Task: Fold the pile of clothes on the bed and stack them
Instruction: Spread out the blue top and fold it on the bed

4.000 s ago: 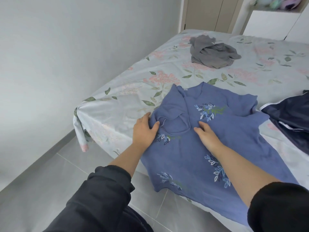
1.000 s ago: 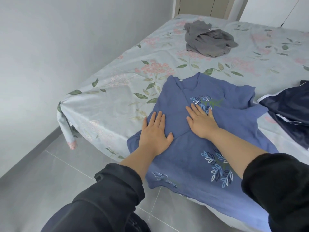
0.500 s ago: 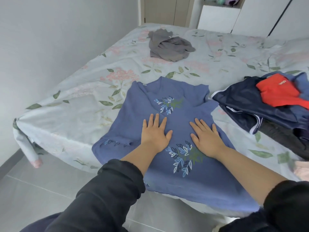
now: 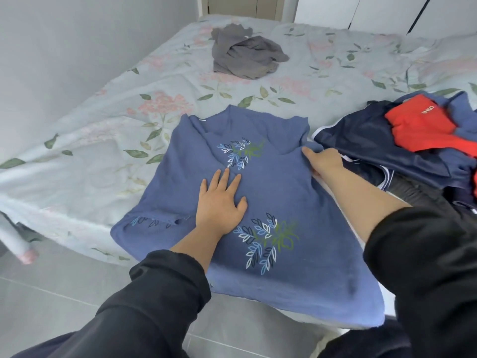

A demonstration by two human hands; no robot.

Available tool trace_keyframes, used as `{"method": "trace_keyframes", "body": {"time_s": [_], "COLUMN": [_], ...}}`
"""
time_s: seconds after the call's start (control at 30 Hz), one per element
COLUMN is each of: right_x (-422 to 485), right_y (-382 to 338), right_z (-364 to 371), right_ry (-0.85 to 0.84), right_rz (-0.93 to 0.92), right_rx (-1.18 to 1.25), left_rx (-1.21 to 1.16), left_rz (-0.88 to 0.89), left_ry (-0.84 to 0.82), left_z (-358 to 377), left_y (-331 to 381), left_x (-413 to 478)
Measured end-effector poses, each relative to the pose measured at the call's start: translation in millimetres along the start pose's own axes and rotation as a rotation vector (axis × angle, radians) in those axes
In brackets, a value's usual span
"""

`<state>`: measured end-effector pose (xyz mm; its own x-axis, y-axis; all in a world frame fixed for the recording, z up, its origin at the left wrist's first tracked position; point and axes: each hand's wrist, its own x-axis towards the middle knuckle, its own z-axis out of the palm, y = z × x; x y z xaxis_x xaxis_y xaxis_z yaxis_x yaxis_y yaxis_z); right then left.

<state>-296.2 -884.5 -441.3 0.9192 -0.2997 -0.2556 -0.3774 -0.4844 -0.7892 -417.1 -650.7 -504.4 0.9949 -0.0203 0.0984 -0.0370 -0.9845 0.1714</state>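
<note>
Floral bed sheet (image 4: pixel 103 140) under soft blue leaf-printed top (image 4: pixel 284 192); my left grip (image 4: pixel 219 205) spread flat, right grip (image 4: pixel 325 161) pinching its edge.

The right hand (image 4: pixel 324 161), at centre right, has its fingers tucked under the edge of the blue knitted top with leaf embroidery (image 4: pixel 273 195); only thumb and knuckles show. The heap of navy, red and blue clothes (image 4: pixel 374 140) runs off the right edge of the frame. White lettering on the red garment (image 4: pixel 418 125) is too small to read. The black sleeve (image 4: pixel 426 254) at lower right covers part of the top's side.
</note>
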Motion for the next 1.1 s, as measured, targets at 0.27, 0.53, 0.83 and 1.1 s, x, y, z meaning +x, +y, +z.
{"method": "trace_keyframes", "body": {"time_s": [0.27,0.53,0.83,1.1], "right_x": [5,-6,-5,-10], "right_y": [11,-8,-12,-40], "right_z": [-20,-15,-1,-2], "right_ry": [-0.07,-0.217,-0.077,0.114], "right_rz": [0.325,0.34,0.342,0.239], "right_rx": [0.86,0.835,0.664,0.685], "left_rx": [-0.051,-0.085,-0.054,-0.012], "left_rz": [-0.006,-0.019,-0.041,-0.13], "left_ry": [0.026,0.034,-0.032,0.046], "left_z": [2,-2,-8,-41], "left_y": [-2,0,3,-67], "left_x": [0,-1,-1,11]}}
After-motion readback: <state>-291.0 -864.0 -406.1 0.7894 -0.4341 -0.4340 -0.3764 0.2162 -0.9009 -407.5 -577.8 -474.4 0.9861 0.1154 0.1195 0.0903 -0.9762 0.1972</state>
